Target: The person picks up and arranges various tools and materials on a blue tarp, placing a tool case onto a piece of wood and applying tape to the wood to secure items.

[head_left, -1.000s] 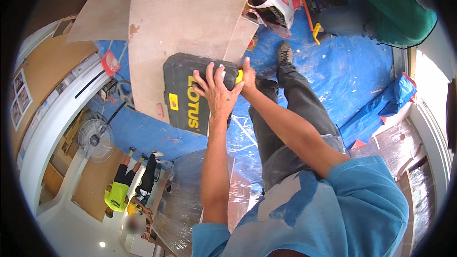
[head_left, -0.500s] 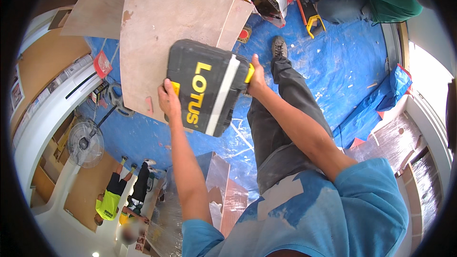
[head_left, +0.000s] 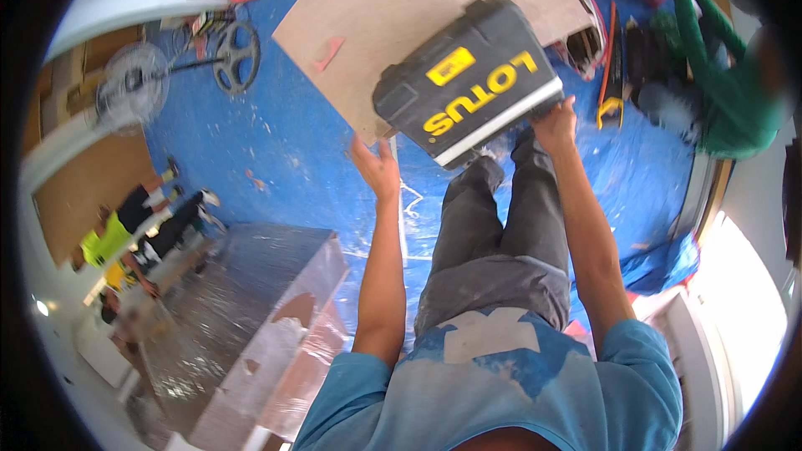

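Observation:
A black hard tool case [head_left: 501, 33] with yellow lettering, a yellow label and a pale stripe is tilted in front of me, over the edge of a plywood sheet [head_left: 368, 0]. My right hand [head_left: 555, 125] grips the case at its near right corner, where a handle may be hidden under the fingers. Just off the case's near left end is my left hand [head_left: 378, 169], its fingers spread and nothing in them. Below the case, my legs stand on a blue tarp [head_left: 317, 175].
Right of the plywood lie a bag [head_left: 585, 46] and a yellow-handled saw [head_left: 611, 108]. A person in green [head_left: 735, 117] crouches at the right. At the left are a fan [head_left: 134, 83] and plastic-wrapped furniture [head_left: 251, 284]; two people [head_left: 134, 217] are farther back.
The case has turned and moved right, its lettering now slanting. My left hand has come off its side and opened, while my right hand stays on it. My view has swung round.

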`<state>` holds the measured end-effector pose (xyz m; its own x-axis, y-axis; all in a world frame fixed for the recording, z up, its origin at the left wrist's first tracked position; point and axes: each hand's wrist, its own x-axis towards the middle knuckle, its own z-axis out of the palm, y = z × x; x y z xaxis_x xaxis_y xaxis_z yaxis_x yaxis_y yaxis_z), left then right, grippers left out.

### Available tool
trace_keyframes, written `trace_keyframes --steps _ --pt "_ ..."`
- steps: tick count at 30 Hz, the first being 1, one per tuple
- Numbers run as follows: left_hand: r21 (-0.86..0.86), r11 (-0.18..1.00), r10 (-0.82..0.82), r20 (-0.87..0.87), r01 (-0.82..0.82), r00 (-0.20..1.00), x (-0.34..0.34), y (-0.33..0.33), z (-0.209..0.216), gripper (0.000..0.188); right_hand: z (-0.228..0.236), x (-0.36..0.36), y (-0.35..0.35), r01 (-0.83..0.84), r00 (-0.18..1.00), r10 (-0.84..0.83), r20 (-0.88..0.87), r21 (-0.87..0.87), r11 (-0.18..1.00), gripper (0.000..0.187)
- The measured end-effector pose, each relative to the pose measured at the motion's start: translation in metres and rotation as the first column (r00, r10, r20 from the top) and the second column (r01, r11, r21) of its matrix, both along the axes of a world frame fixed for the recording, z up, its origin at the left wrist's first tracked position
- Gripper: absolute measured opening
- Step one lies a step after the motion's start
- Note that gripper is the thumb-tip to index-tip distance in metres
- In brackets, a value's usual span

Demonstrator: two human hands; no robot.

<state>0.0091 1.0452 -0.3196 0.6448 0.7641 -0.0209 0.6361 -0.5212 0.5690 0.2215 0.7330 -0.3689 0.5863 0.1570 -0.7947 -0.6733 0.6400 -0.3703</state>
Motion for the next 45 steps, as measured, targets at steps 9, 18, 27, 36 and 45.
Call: trace_keyframes --steps 9,18,27,36,45 --pt "-0.781 0.624 0.475 0.352 -0.027 0.807 0.017 -0.073 -0.032 0.064 0.045 -0.022 0.007 -0.24 0.963 0.199 -0.179 -0.246 0.939 0.08" --pt "-0.856 0.515 0.57 0.376 0.038 0.73 -0.018 -0.055 -0.018 0.052 0.062 -0.047 0.033 -0.312 0.943 0.291 -0.163 -0.124 0.942 0.074" --pt "-0.828 0.559 0.538 0.318 -0.049 0.781 -0.03 -0.042 0.02 0.063 0.083 -0.067 0.04 -0.3 0.935 0.28 -0.219 -0.066 0.952 0.06" --pt "-0.696 0.712 0.344 0.223 -0.098 0.912 0.033 0.159 0.043 0.069 0.067 -0.166 0.156 -0.062 0.874 0.23 -0.427 0.372 0.926 0.04" --pt "-0.763 0.566 0.727 0.283 -0.312 0.626 0.066 0.166 0.011 0.075 0.066 -0.173 0.216 -0.378 0.757 0.586 -0.289 0.537 0.754 0.039"
